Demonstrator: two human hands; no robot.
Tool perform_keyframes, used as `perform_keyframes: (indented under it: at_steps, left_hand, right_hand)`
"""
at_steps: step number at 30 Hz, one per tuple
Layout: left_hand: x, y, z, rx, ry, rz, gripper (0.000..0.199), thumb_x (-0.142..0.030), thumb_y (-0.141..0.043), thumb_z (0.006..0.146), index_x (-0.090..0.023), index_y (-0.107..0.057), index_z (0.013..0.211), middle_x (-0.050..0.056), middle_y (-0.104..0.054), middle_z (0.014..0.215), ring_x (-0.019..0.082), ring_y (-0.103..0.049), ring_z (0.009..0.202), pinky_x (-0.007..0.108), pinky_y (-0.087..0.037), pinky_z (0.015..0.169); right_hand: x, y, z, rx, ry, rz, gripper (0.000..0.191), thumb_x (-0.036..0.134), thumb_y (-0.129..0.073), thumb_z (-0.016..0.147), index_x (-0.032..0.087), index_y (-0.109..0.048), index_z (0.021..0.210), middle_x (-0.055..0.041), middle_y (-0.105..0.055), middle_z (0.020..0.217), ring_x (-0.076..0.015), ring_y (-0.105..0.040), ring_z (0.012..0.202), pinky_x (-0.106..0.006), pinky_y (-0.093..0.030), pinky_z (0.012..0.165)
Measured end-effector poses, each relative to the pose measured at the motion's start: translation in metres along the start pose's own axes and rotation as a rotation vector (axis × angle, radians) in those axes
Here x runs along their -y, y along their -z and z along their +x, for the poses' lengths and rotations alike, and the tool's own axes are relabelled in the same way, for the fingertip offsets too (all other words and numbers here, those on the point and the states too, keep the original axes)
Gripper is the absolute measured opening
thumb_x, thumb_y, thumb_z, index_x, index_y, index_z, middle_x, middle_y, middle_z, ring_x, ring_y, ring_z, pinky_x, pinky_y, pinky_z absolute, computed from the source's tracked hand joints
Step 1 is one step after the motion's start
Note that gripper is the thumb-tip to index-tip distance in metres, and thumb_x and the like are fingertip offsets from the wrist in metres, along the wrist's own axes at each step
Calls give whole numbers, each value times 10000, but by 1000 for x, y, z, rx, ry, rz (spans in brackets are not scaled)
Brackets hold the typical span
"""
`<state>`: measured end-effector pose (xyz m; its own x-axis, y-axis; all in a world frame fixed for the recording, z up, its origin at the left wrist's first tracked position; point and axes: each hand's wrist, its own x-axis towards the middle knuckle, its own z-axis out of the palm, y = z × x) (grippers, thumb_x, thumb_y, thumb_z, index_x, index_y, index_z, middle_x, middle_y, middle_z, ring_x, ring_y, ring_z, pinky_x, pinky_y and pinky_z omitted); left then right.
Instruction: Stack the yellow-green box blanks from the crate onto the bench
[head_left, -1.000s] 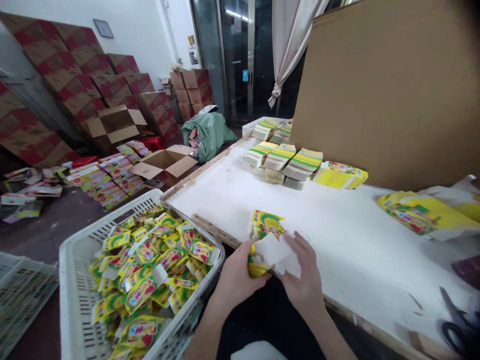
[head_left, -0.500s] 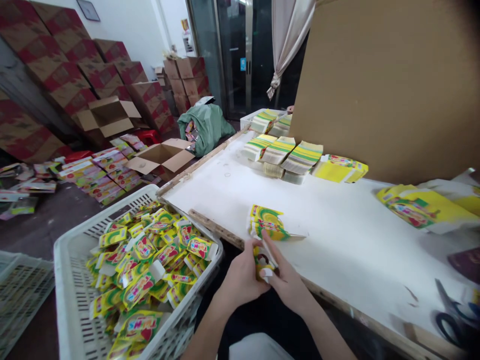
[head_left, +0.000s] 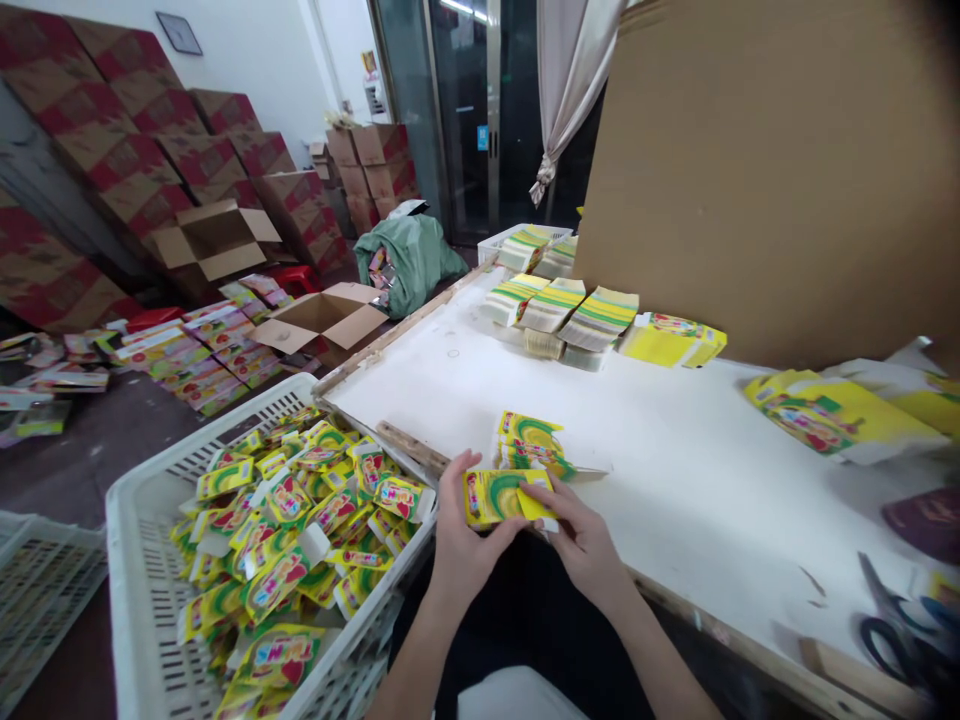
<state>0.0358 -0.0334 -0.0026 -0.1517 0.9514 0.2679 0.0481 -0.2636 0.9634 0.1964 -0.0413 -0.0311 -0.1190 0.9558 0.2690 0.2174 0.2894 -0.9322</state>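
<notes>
Between both hands, at the table's near edge, I hold a small yellow and green printed carton. My left hand grips its left end, thumb along the lower edge. My right hand has its fingers on the right end, where a yellow flap and a white tab show. Just beyond the hands, a few flat printed carton blanks lie on the white table. To the left, a white plastic crate holds a heap of similar yellow cartons.
Stacks of carton blanks stand at the table's far side. More yellow blanks lie at right, near scissors. A tall cardboard sheet rises behind. Open boxes and a green sack are on the floor.
The carton has turned so its broad printed face shows. My left hand has shifted left and up around its end, and my right hand has moved slightly right to the flap end.
</notes>
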Motion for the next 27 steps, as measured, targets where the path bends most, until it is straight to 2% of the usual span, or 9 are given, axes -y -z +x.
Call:
perform_keyframes:
  at_steps: [3,6,11,13,16,19,21,24,27]
  left_hand:
    - [1,-3,-1,-110,188,-317,658,-203,-708,609,-249,-406,1191,96,-469,1238,245,-498,1083,386,-395,899]
    - [5,-9,-1,-172,378,-627,395,-272,-618,716,-251,-484,1086,59,-583,1072,214,-595,923,364,-471,781]
    - [8,-18,1,-205,386,-751,121,-269,-606,720,-188,-560,796,6,-620,777,179,-608,829,315,-476,751]
    - [7,-9,7,-242,314,-686,113,-285,-594,724,-183,-551,746,-12,-585,702,157,-599,764,293,-478,714]
    - [7,27,22,-389,186,-333,145,-332,-569,732,-194,-553,774,-22,-558,679,136,-571,679,283,-473,671]
    - [11,79,38,-537,27,347,311,-359,-621,674,-194,-568,933,28,-587,881,212,-545,904,387,-409,861]
    - [16,103,44,-625,-71,678,521,-364,-652,638,-156,-505,1092,94,-542,1072,279,-456,1072,461,-293,968]
    - [24,106,41,-550,-82,698,552,-363,-622,675,-148,-458,1157,128,-495,1163,287,-417,1129,469,-281,977]
    - [30,74,30,-287,47,386,403,-355,-600,703,-190,-520,1063,95,-533,1113,245,-475,1070,413,-372,908]
  right_hand:
    - [4,8,1,46,29,-52,282,239,-553,773,257,-635,1043,-79,-494,1269,-268,-376,1228,-440,-338,988]
    - [6,4,2,140,20,-23,285,205,-591,740,252,-641,1017,-85,-482,1268,-270,-411,1200,-421,-380,955]
    - [3,-26,1,-7,-47,109,232,164,-573,736,228,-624,953,-84,-487,1230,-236,-474,1140,-378,-440,904]
    - [2,-31,5,12,-69,109,401,187,-601,720,234,-520,1110,-92,-490,1228,-227,-495,1115,-380,-446,896]
    - [-4,-19,19,-39,-33,-27,655,219,-638,684,229,-340,1267,-100,-490,1227,-226,-520,1068,-403,-429,907]
    - [-21,8,40,-302,-10,-388,487,186,-552,717,199,-444,1191,-104,-531,1142,-250,-494,1050,-441,-396,909]
    - [-34,22,50,-295,-50,-581,464,110,-498,694,201,-490,1150,-97,-572,1056,-262,-505,988,-455,-401,875]
    - [-44,30,59,-237,-60,-627,410,58,-464,659,200,-563,1030,-81,-611,926,-251,-536,867,-435,-420,815]
    - [-39,26,58,-258,-59,-617,384,52,-456,650,189,-543,998,-79,-599,925,-245,-535,863,-426,-414,807]
